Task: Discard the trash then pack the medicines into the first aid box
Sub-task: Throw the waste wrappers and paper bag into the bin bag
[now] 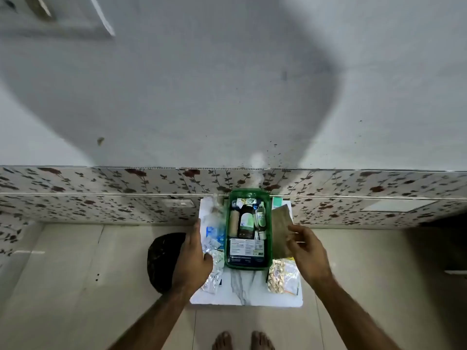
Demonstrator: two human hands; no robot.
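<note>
R hand (307, 251) had a finger-and-thumb grip on a brown paper packet (281, 224) at 3 o'clock of the green first aid box (249, 266); looked light and floppy, best pinched at an edge. L hand (193, 261) lay loosely open on foil blister strips (213, 275) at 9 o'clock, can't tell if gripped; thin, slick, crinkly, so lift by the long edge. Box was already crowded w/ bottles (246, 221) and a carton (246, 250), more strips (279, 275) at 5 o'clock, dark bin (161, 258) left of the tabletop (242, 291).
</note>
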